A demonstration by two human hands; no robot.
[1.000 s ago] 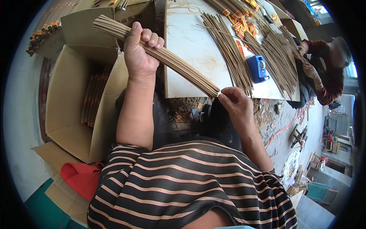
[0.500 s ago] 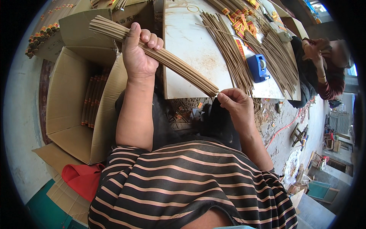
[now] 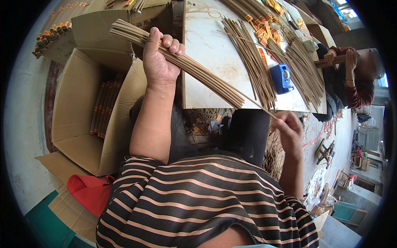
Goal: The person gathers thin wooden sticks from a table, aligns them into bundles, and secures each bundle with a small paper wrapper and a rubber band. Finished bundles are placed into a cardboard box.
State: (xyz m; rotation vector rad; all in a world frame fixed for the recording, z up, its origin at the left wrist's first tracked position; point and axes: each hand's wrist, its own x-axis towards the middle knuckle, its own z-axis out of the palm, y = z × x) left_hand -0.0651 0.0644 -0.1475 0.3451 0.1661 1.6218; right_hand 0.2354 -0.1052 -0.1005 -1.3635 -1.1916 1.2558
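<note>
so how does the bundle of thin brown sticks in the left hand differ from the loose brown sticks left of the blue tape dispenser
The bundle of thin brown sticks is gripped in the left hand; the loose brown sticks lie on the white table. The bundle is gathered tightly, while the loose sticks spread out unevenly. Both consist of long, thin, straight sticks.

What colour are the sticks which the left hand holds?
The sticks in the left hand are light brown; the head view shows them best.
</note>
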